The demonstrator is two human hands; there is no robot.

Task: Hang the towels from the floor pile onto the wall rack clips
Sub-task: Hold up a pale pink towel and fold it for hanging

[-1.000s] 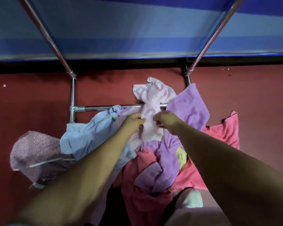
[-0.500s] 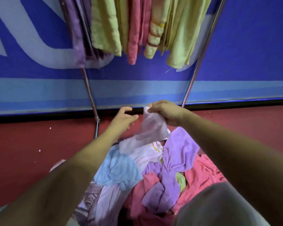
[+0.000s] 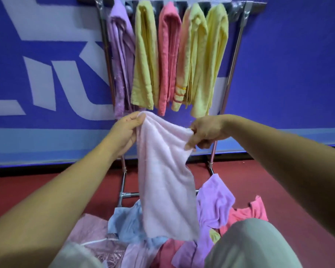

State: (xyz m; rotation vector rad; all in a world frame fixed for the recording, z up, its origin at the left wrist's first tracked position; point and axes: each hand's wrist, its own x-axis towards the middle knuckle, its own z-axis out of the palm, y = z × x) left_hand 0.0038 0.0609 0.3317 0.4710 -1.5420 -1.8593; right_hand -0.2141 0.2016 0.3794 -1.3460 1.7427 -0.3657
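Note:
A pale pink towel hangs stretched between both hands above the floor pile. My left hand pinches its upper left corner and my right hand grips its upper right edge. Behind and above stands the metal rack, whose top bar carries several hanging towels: purple, yellow-green, pink, and two more yellow ones. The clips themselves are hard to make out. The pile holds purple, blue, pink and red towels.
A blue wall with white lettering runs behind the rack. The floor is dark red. My knees in light trousers fill the lower right, and a patterned pink plastic bag lies lower left.
Both hands lifted the pale pink towel off the pile and spread it apart. The view tilted up from the floor, bringing the rack's hung towels into sight.

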